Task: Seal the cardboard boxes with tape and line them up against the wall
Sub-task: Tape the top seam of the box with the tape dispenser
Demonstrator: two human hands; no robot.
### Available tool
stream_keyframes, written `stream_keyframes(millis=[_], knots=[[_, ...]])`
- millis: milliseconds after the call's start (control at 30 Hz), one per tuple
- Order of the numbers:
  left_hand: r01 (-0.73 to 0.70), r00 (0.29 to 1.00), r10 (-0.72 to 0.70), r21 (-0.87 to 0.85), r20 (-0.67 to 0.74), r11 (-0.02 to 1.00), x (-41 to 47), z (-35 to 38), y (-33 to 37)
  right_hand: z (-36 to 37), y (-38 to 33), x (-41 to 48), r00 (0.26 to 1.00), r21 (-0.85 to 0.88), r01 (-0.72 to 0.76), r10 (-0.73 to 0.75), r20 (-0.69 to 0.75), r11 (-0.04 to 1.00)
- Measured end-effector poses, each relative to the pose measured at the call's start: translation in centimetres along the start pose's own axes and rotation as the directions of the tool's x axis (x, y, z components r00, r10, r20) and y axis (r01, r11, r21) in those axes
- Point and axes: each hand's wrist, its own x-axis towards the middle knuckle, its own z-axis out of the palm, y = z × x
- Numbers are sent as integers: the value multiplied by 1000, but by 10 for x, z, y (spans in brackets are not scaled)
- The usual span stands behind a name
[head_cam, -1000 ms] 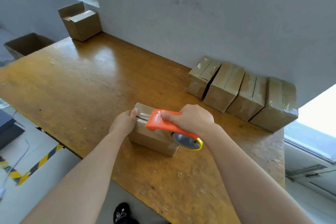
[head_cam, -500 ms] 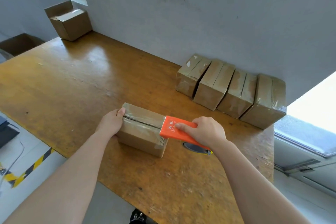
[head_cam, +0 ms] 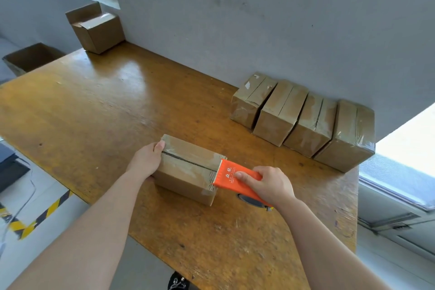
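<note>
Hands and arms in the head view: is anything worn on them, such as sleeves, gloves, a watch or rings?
Nothing worn shows. The left hand and right hand have no gloves, and no rings can be made out. The left forearm and right forearm are uncovered down to the picture's lower edge: no sleeves, watch, bracelet or markings in view.

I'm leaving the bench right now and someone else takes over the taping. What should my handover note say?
Left hand grips the left end of the box near the table's front edge.
Right hand holds the orange tape dispenser, its toothed edge at the box's right end.
Done: tape runs along the top seam; four taped boxes stand in a row against the wall.
Left: cut the tape, move this box to the row, then likely seal the open box at the far left corner.
</note>
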Motion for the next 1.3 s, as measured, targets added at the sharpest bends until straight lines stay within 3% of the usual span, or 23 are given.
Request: stream_keyframes(millis=[167,233,300,433,567,1000,1300], knots=[[2,1000,-1,31,-31,1000,2,4,-4,9,10,0,999,64,-31,32,-16,997],[-23,984,60,211,-168,977,-4,6,-1,10,10,0,999,70,-33,34,-3,997],[-63,945,198,450,-259,891,-12,11,7,10,9,1,1000,69,-30,29,8,997],[-157,967,250,641,-56,751,-35,49,38,12,8,-1,999,68,-43,43,7,997],[-281,948,309,640,71,715,-44,72,49,15,8,-2,999,58,-45,45,0,997],[-335,932,341,650,123,682,-34,65,46,17,19,-12,1000,84,-3,4,-7,996],[-344,930,342,656,137,672,-31,65,42,15,52,-30,993,70,-118,116,26,991]])
